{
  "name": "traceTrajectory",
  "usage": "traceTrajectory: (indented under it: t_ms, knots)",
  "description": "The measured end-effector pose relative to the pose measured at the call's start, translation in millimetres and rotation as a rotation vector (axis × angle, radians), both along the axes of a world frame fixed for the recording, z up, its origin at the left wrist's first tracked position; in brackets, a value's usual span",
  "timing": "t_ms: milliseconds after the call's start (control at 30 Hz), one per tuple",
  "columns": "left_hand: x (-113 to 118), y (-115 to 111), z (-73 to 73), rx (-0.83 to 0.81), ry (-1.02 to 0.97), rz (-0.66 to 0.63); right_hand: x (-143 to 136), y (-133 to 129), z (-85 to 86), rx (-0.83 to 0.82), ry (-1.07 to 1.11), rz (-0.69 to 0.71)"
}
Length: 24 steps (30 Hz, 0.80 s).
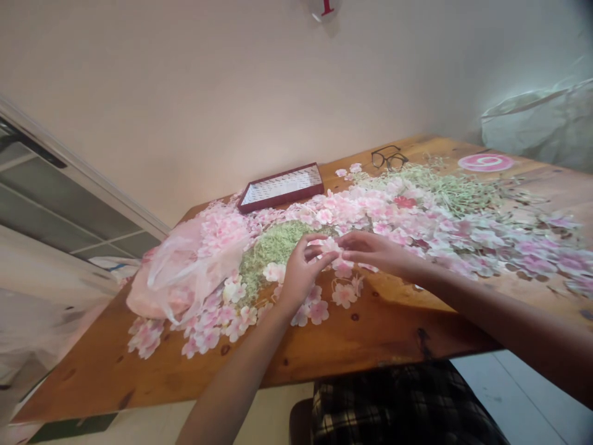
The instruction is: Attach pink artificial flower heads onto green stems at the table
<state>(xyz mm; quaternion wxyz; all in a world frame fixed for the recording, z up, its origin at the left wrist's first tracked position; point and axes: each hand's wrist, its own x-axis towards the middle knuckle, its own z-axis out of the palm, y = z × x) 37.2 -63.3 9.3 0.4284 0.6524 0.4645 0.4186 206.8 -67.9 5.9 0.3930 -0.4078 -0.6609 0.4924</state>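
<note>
A pale pink artificial flower (330,245) is between my two hands, just above the wooden table. My left hand (303,262) curls around its left side, thumb and fingertips closed on the petals. From the right, my right hand (373,250) pinches at the flower's other edge, fingertips together. Below and around both hands lie loose pink petal pieces (344,295). A heap of small green stems (278,244) sits just behind my left hand, and a long pile of pink and white flowers (445,228) spreads beyond my right hand.
A clear plastic bag of pink petals (185,272) lies at the left. Toward the wall are a dark red box lid (282,187) with a white inside, eyeglasses (388,159) and more green stems (463,188). A pink round sticker (485,162) and a white sack (537,123) are at the right.
</note>
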Motion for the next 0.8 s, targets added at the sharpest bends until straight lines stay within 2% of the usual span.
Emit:
traceTrajectory:
  t_ms: [67, 233, 367, 567, 800]
  knots:
    - [-0.6, 1.1, -1.0, -0.059, -0.033, -0.025, -2.5, -0.3, -0.8, 0.078, -0.041, -0.035]
    - [-2.0, 5.3, -3.7, -0.168, -0.106, -0.038, -2.7, 0.2, -3.3, 0.13, -0.143, -0.168]
    - [-2.8, 6.6, -3.5, -0.207, -0.08, -0.035, -1.1, 0.4, -1.7, 0.15, -0.184, -0.19]
    - [-1.3, 5.2, -1.1, -0.173, -0.053, -0.043, -2.9, -1.5, -1.9, 0.153, -0.16, -0.157]
    - [-3.4, 9.0, -8.5, -0.105, 0.001, -0.023, -1.9, -0.1, -2.9, 0.158, -0.175, -0.163]
